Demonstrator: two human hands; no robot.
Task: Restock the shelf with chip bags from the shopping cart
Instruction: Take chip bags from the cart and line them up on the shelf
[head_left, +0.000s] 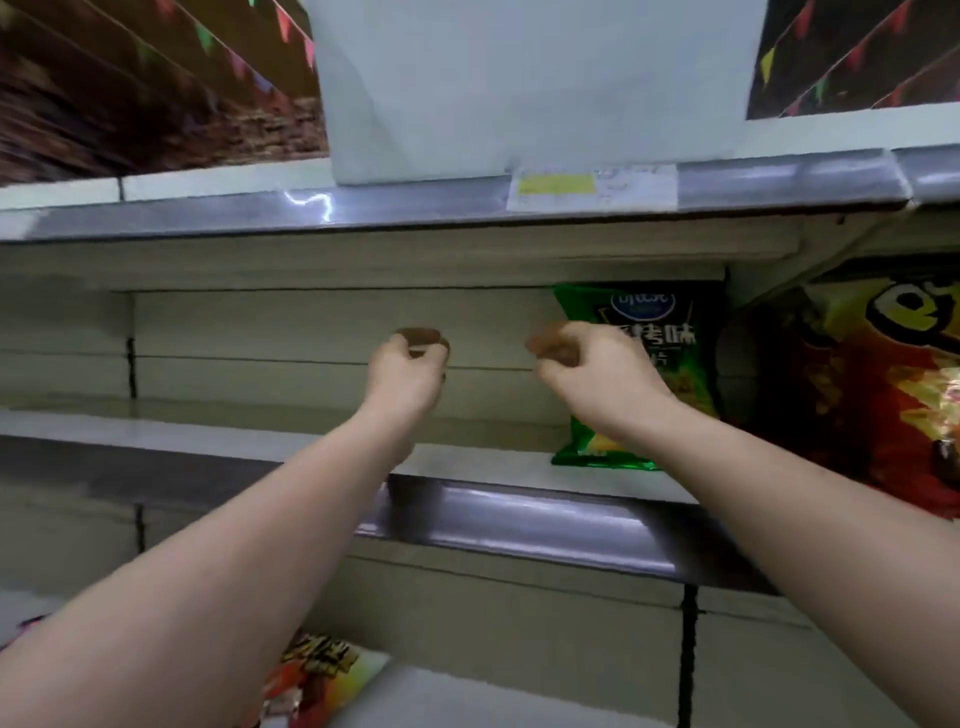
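Two bare hands reach into the middle level of a pale metal store shelf (291, 441), both raised in front of its cream back panel. The left hand (408, 371) hangs with its fingers curled loosely downward, the tips blurred and gripping nothing that can be made out. The right hand (587, 374) is also curled, its fingertips bunched toward the left; it sits in front of a green foil chip bag (670, 322) with white lettering, overlapping the bag's left half, but whether the fingers touch or pinch the bag cannot be told, since they are blurred. The green bag stands upright at the right end of the middle shelf, its bottom seam resting near the front lip and its top close under the shelf above. Just to its right, past the shelf's end, stands a large red and yellow chip bag (872, 395). A white and yellow price label (592, 186) is clipped to the grey front rail of the upper shelf, beneath a pale blue-white box (519, 83). Low at the left, between the forearms, part of a red and orange snack packet (317, 675) shows on the bottom shelf.
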